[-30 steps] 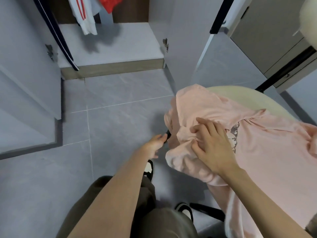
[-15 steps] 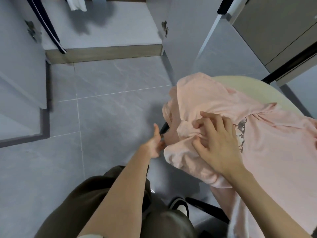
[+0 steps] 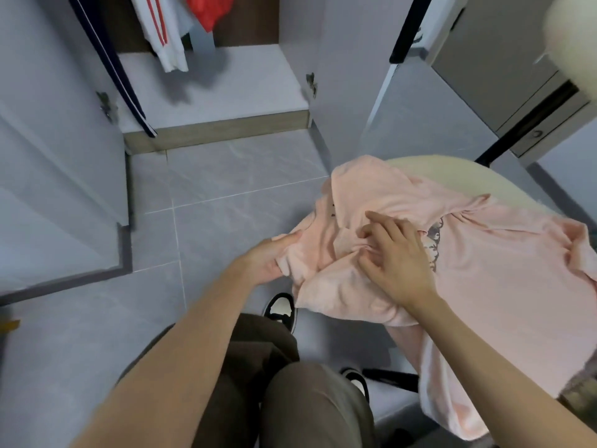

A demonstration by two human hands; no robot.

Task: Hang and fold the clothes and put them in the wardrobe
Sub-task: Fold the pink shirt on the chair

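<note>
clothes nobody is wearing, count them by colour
pink t-shirt: 1
white garment with red stripes: 1
red garment: 1
grey-blue garment, partly hidden: 1
total: 4

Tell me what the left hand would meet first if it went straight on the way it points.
The light pink cloth T-shirt: the left hand holds its near edge and points into its folds.

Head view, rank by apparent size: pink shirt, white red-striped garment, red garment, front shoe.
1. pink shirt, by far the largest.
2. white red-striped garment, cropped at the top.
3. red garment and front shoe: these look alike. Both are partly cut off and the garment is farther, so unranked.
</note>
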